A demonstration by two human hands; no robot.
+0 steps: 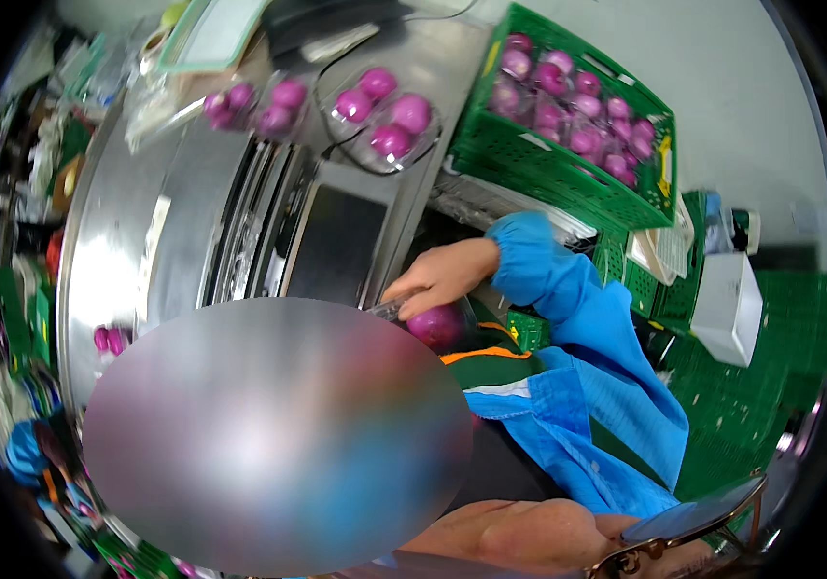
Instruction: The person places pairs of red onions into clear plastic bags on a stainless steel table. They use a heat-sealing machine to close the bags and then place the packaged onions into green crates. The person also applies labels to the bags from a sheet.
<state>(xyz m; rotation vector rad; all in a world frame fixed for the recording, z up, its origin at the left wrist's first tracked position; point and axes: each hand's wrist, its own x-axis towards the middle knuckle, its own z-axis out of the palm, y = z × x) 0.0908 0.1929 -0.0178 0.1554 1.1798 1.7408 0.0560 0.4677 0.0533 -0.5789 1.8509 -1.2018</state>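
Observation:
My right hand (442, 279), in a blue sleeve, grips the edge of a clear plastic pack (388, 310) at the near edge of the steel worktop. A red onion (435, 326) shows in the pack just below my fingers; the rest of the pack is hidden by a large blurred oval. My left hand is out of view. Beyond my right hand lies the dark flat plate (337, 242) of what looks like a film-wrapping machine, with metal rollers (247, 224) beside it. Several clear packs of red onions (393, 139) sit past the plate, a black cable looped around them.
A green plastic crate (565, 148) full of packed red onions stands beyond my right arm. A pale green tray (214, 36) rests at the worktop's far end. More onions (110, 339) lie on the far side. A white box (725, 311) stands behind me. A co-worker's blue sleeve (26, 449) shows at the left rim.

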